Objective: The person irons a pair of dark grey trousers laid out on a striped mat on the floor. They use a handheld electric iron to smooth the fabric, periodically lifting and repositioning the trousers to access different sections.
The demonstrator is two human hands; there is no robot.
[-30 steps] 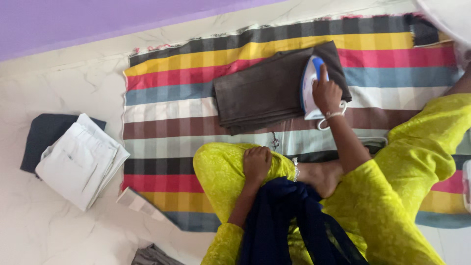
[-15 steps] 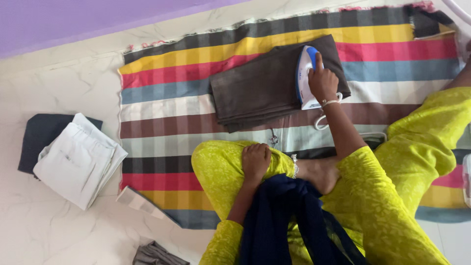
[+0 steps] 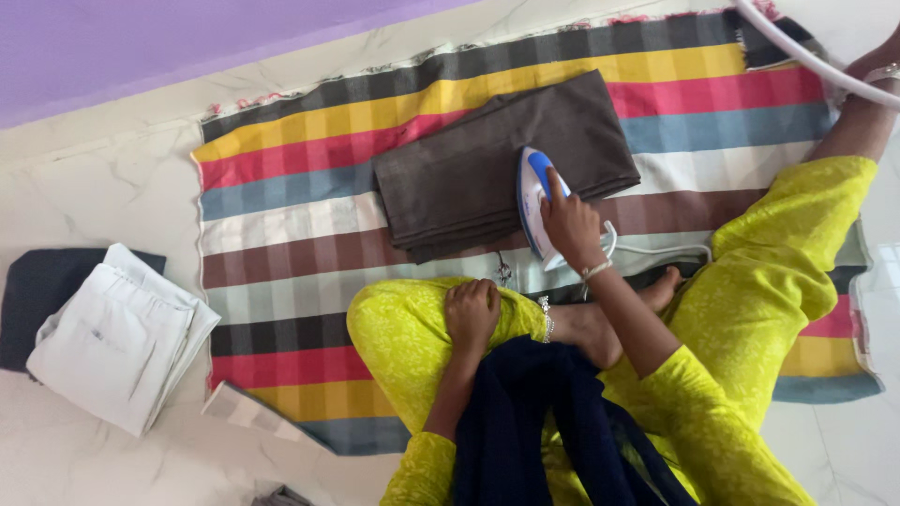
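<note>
Now our right hand [image 3: 569, 225] is clamped on the handle of the white and blue iron [image 3: 532, 197], which rests on the near edge of the folded brown garment [image 3: 469, 169] just beyond it. Our left hand [image 3: 472, 314] lies curled on our yellow-clad knee [image 3: 398, 323], holding nothing. Both sit over the striped blanket [image 3: 291, 215]; folded white clothes [image 3: 117, 337] lie far left of the left hand on the floor.

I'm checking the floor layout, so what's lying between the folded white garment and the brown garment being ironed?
In the head view, between the white garment and the brown garment lie bare marble floor and the striped mat.
</note>
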